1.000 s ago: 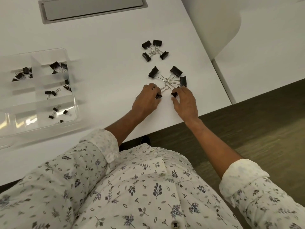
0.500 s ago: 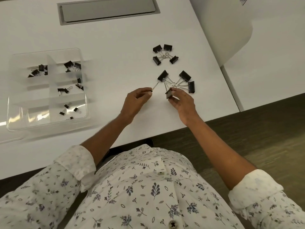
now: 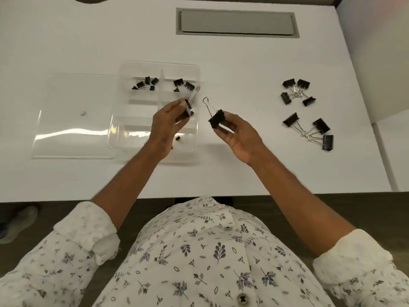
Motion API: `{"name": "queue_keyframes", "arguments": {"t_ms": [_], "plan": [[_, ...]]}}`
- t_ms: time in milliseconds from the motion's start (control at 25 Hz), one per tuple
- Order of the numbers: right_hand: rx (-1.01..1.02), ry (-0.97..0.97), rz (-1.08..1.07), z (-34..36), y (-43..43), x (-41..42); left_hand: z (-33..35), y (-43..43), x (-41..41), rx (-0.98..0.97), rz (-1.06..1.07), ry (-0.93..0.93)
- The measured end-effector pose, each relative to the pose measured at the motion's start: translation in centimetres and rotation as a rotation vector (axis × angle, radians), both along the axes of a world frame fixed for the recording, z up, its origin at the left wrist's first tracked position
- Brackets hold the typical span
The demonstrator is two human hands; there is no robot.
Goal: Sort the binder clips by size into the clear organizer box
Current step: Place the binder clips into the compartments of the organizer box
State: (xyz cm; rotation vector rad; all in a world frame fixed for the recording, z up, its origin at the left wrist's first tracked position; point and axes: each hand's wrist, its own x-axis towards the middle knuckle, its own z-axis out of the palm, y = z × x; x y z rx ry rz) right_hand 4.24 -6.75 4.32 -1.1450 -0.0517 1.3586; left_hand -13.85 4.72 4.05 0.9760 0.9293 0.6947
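Binder clips, no legible markings

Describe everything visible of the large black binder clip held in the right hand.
The large black binder clip has a dark, matte, wedge-shaped body that looks like painted metal and silver wire handles. It is held in the air above the white table, just right of the clear plastic organizer box, touching neither. The right hand pinches its body between thumb and fingers. One wire handle loop points up and to the left, away from the palm. Its jaws look closed on nothing.
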Motion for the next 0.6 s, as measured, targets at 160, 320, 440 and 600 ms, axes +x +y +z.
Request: {"name": "queue_keyframes", "arguments": {"t_ms": [160,320,440,600], "plan": [[0.035,-0.192,0.134,1.1,5.4,-5.3,-0.8,5.6,-7.7,0.434,0.131,0.423],[-0.010,-0.324,0.172,0.5,9.9,-9.0,-2.2,9.7,-11.6,0.610,-0.001,0.649],[-0.045,-0.464,0.219,0.0,12.3,-11.3,-2.9,11.2,-12.7,0.629,-0.033,0.700],[-0.005,-0.808,0.327,0.2,13.8,-12.9,-2.8,10.7,-12.7,0.653,0.062,0.627]]}}
